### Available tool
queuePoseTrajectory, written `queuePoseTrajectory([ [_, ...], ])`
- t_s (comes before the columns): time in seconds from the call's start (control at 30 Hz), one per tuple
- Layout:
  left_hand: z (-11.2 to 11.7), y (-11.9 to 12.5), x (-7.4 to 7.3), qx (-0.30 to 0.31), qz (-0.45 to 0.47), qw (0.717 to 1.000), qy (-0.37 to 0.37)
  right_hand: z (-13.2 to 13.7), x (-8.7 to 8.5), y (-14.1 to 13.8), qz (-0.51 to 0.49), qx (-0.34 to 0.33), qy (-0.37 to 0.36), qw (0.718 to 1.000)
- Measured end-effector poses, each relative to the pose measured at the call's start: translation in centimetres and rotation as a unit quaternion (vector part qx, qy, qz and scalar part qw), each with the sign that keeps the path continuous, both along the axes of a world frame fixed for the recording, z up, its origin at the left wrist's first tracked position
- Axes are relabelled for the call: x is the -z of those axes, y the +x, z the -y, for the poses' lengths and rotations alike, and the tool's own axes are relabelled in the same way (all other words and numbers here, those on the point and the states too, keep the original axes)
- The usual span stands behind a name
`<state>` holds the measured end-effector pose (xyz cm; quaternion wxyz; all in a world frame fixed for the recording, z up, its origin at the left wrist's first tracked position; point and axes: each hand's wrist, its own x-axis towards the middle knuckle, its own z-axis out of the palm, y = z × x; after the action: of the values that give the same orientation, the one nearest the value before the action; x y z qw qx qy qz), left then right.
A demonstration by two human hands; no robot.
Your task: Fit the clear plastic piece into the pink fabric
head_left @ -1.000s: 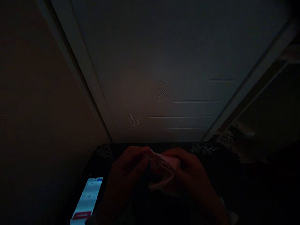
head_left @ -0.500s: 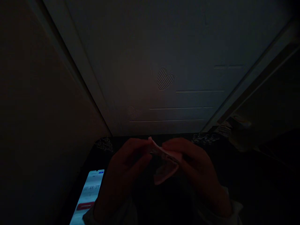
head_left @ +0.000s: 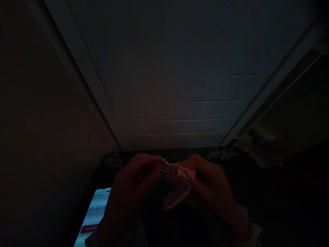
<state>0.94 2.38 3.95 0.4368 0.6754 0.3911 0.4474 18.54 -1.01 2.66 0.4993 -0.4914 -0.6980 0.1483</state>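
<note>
The scene is very dark. My right hand (head_left: 212, 183) is closed on a pinkish piece of cloth (head_left: 189, 173), whose loose end curls down below the fingers. A small clear, shiny piece (head_left: 164, 167) shows between the hands, pinched in the fingertips of my left hand (head_left: 135, 181). Its far end runs into the folds of the cloth, so its full shape is hidden. Both hands are close together above a dark tabletop (head_left: 180, 226).
A lit phone (head_left: 94, 214) showing timer digits and a red bar lies beside my left forearm. Several small clear rounded pieces lie at the back left (head_left: 112, 159) and more clear pieces (head_left: 222, 153) at the back right. A pale door (head_left: 154, 68) with embossed hearts stands behind.
The clear piece now shows between my left fingertips and the cloth. The cloth is bunched more tightly, and its loose end has shifted slightly down and left.
</note>
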Motion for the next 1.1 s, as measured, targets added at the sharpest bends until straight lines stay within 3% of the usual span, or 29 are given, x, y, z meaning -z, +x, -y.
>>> queuePoseTrajectory([
  [0.4, 0.2, 0.5, 0.0, -0.027, -0.004, 1.000, -0.006, 0.1, -0.2, 0.0, 0.003, 0.000, -0.062, 0.998],
  [0.8, -0.4, 1.3, 1.2, -0.004, -0.003, 1.000, 0.022, 0.1, 0.6, 0.8, 0.049, 0.030, -0.067, 0.996],
  [1.1, -0.5, 1.4, 1.3, 0.018, 0.046, 0.999, -0.017, 0.0, 0.3, 0.7, 0.009, 0.058, -0.085, 0.995],
])
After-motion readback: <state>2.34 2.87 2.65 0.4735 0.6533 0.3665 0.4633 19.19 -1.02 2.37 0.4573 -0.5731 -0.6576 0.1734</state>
